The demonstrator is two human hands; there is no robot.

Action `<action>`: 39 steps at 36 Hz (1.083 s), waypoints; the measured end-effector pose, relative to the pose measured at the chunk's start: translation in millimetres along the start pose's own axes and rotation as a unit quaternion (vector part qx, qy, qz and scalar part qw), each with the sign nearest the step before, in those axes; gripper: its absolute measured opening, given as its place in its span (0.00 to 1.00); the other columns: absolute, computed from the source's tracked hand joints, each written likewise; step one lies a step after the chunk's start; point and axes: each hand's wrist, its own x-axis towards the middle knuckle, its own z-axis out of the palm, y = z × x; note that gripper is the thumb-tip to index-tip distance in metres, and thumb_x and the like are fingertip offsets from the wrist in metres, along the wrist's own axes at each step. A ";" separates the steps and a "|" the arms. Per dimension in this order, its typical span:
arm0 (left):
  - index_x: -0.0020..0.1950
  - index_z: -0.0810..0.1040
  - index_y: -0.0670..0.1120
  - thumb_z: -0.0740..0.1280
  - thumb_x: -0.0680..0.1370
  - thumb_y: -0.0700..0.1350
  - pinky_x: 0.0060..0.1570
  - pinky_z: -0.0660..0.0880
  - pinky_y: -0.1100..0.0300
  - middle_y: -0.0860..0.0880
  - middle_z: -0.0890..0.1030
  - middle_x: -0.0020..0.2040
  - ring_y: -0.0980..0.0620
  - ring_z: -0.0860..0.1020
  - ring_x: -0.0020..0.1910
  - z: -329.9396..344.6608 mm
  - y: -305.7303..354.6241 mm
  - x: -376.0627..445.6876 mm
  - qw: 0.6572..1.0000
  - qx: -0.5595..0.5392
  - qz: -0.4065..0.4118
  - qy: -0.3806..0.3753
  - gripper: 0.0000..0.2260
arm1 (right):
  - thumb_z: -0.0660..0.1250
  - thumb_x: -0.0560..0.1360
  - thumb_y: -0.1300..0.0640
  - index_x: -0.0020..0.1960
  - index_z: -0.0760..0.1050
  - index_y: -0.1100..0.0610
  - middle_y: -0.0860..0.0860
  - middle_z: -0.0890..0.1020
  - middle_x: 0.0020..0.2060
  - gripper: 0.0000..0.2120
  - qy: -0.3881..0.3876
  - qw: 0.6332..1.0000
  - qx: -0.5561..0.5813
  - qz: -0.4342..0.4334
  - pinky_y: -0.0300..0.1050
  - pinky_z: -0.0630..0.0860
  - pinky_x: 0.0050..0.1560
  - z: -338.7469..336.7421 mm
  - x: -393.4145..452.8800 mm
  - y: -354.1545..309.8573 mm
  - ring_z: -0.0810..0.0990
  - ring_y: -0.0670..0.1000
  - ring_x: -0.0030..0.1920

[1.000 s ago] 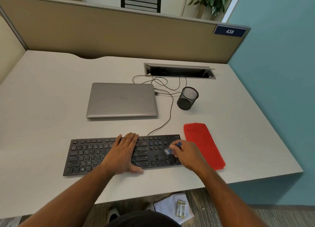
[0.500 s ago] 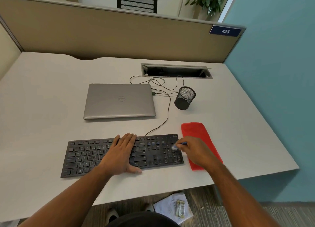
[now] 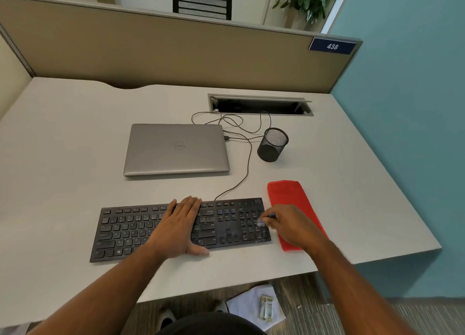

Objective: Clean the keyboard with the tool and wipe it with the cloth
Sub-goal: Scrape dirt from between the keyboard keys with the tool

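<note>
A black keyboard point(image 3: 130, 230) lies near the front edge of the desk. My left hand point(image 3: 180, 227) rests flat on its middle keys, fingers straight, thumb on the desk below. My right hand point(image 3: 293, 227) grips a small blue cleaning tool point(image 3: 265, 219), whose blurred pale tip touches the number pad at the keyboard's right end. A red cloth point(image 3: 286, 192) lies flat just right of the keyboard, its near part under my right hand and wrist.
A closed silver laptop point(image 3: 176, 149) sits behind the keyboard, a black mesh pen cup point(image 3: 273, 144) to its right. Thin cables point(image 3: 247, 158) run from a recessed cable tray point(image 3: 260, 104) to the laptop and keyboard. A partition wall stands behind the desk point(image 3: 63, 143).
My right hand with the tool has moved right across the number pad, from its left side to its right edge. My left hand has stayed flat on the keys.
</note>
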 end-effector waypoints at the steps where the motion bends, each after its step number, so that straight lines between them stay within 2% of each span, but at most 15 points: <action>1: 0.84 0.36 0.46 0.56 0.63 0.86 0.81 0.34 0.46 0.47 0.43 0.85 0.48 0.39 0.84 0.0 -0.1 0.0 1.000 -0.001 0.001 0.000 0.65 | 0.68 0.81 0.50 0.55 0.85 0.47 0.42 0.85 0.51 0.08 -0.001 1.000 0.026 -0.016 0.44 0.79 0.54 2.0 -0.6 -8.1 0.82 0.43 0.49; 4: 0.84 0.37 0.46 0.56 0.63 0.86 0.80 0.33 0.47 0.47 0.44 0.85 0.48 0.40 0.84 1.0 -0.3 0.5 1.000 -0.007 0.003 0.005 0.65 | 0.68 0.81 0.51 0.57 0.84 0.46 0.39 0.83 0.51 0.08 -0.034 0.997 0.045 -0.053 0.43 0.79 0.53 17.3 1.0 -32.5 0.81 0.42 0.49; 8: 0.85 0.37 0.46 0.57 0.63 0.86 0.80 0.32 0.48 0.47 0.44 0.85 0.49 0.40 0.84 1.1 -0.3 0.6 1.000 -0.016 0.001 0.005 0.65 | 0.67 0.82 0.53 0.59 0.84 0.48 0.46 0.85 0.55 0.10 -0.042 0.998 0.007 -0.049 0.47 0.80 0.53 30.6 4.6 -33.1 0.82 0.46 0.50; 11: 0.84 0.36 0.46 0.56 0.63 0.86 0.80 0.32 0.47 0.47 0.43 0.85 0.49 0.39 0.84 0.0 0.3 0.4 1.000 -0.007 -0.001 0.000 0.65 | 0.66 0.82 0.53 0.57 0.84 0.47 0.46 0.85 0.50 0.08 -0.028 0.999 0.013 -0.013 0.51 0.81 0.49 19.3 1.4 -16.2 0.83 0.49 0.46; 14: 0.84 0.35 0.46 0.56 0.63 0.86 0.81 0.34 0.47 0.48 0.42 0.85 0.49 0.39 0.84 -1.1 1.4 -0.4 1.000 -0.001 -0.003 -0.003 0.65 | 0.67 0.82 0.50 0.49 0.84 0.46 0.44 0.84 0.44 0.07 -0.007 1.000 -0.018 0.022 0.44 0.78 0.45 3.8 2.7 1.5 0.81 0.46 0.43; 17: 0.84 0.35 0.46 0.56 0.64 0.86 0.80 0.33 0.47 0.48 0.42 0.85 0.49 0.39 0.84 -1.5 1.6 -0.8 1.000 0.001 -0.003 -0.004 0.65 | 0.66 0.82 0.50 0.41 0.80 0.45 0.44 0.83 0.38 0.11 0.011 0.998 -0.032 0.045 0.40 0.74 0.39 -2.8 6.5 6.7 0.81 0.46 0.39; 22: 0.84 0.36 0.46 0.56 0.64 0.86 0.80 0.33 0.47 0.47 0.43 0.85 0.49 0.39 0.84 -1.3 1.5 -0.6 1.000 -0.003 -0.002 0.001 0.65 | 0.67 0.81 0.54 0.46 0.85 0.51 0.46 0.86 0.37 0.09 0.069 0.985 0.154 0.032 0.44 0.83 0.50 11.5 15.4 -19.6 0.85 0.44 0.41; 24: 0.84 0.36 0.46 0.56 0.64 0.86 0.80 0.32 0.47 0.47 0.43 0.85 0.49 0.39 0.84 -1.3 1.8 -0.7 1.000 -0.002 -0.002 0.000 0.65 | 0.67 0.81 0.53 0.46 0.85 0.51 0.45 0.86 0.37 0.09 0.075 0.982 0.168 0.032 0.46 0.83 0.50 22.7 17.7 -26.4 0.85 0.43 0.40; 27: 0.84 0.36 0.47 0.57 0.64 0.86 0.79 0.31 0.48 0.48 0.43 0.85 0.49 0.39 0.84 -1.6 1.7 -0.4 1.000 -0.004 -0.002 0.000 0.65 | 0.65 0.81 0.53 0.44 0.84 0.50 0.47 0.85 0.37 0.11 0.059 0.990 0.122 0.033 0.50 0.83 0.47 37.8 13.4 -27.7 0.84 0.47 0.39; 30: 0.84 0.36 0.47 0.57 0.64 0.85 0.80 0.32 0.48 0.48 0.43 0.85 0.49 0.39 0.84 -2.1 2.1 -0.7 1.000 -0.004 -0.003 0.001 0.64 | 0.63 0.81 0.53 0.43 0.82 0.54 0.50 0.85 0.37 0.13 0.019 0.997 0.061 0.046 0.53 0.81 0.47 40.5 7.8 -23.6 0.84 0.52 0.40; 32: 0.84 0.36 0.46 0.58 0.64 0.85 0.79 0.32 0.48 0.47 0.43 0.85 0.49 0.39 0.84 -1.8 1.8 -1.2 1.000 -0.008 -0.002 0.001 0.64 | 0.64 0.81 0.54 0.44 0.83 0.58 0.52 0.85 0.37 0.13 -0.009 0.998 0.043 0.048 0.52 0.80 0.46 37.2 6.6 -20.6 0.84 0.51 0.39; 34: 0.84 0.36 0.46 0.58 0.64 0.85 0.79 0.31 0.48 0.47 0.43 0.85 0.49 0.39 0.84 -1.1 1.5 -1.0 1.000 -0.012 -0.002 0.004 0.65 | 0.66 0.81 0.56 0.45 0.83 0.59 0.52 0.86 0.35 0.11 -0.011 0.995 0.091 0.049 0.47 0.81 0.43 30.5 6.4 -18.4 0.84 0.48 0.36; 37: 0.84 0.36 0.46 0.57 0.64 0.86 0.80 0.32 0.47 0.47 0.43 0.85 0.49 0.39 0.84 -1.0 0.9 -0.5 1.000 -0.008 -0.003 0.004 0.65 | 0.67 0.82 0.58 0.46 0.83 0.55 0.50 0.86 0.35 0.09 0.070 0.976 0.201 0.049 0.43 0.83 0.44 23.6 11.0 -13.2 0.85 0.46 0.36; 39: 0.84 0.36 0.47 0.57 0.64 0.86 0.80 0.32 0.47 0.48 0.43 0.85 0.49 0.39 0.84 -0.5 1.0 -0.4 1.000 -0.009 -0.004 0.003 0.65 | 0.66 0.82 0.58 0.44 0.84 0.52 0.48 0.86 0.35 0.10 0.117 0.974 0.189 0.049 0.45 0.83 0.46 24.7 15.8 -8.4 0.85 0.46 0.38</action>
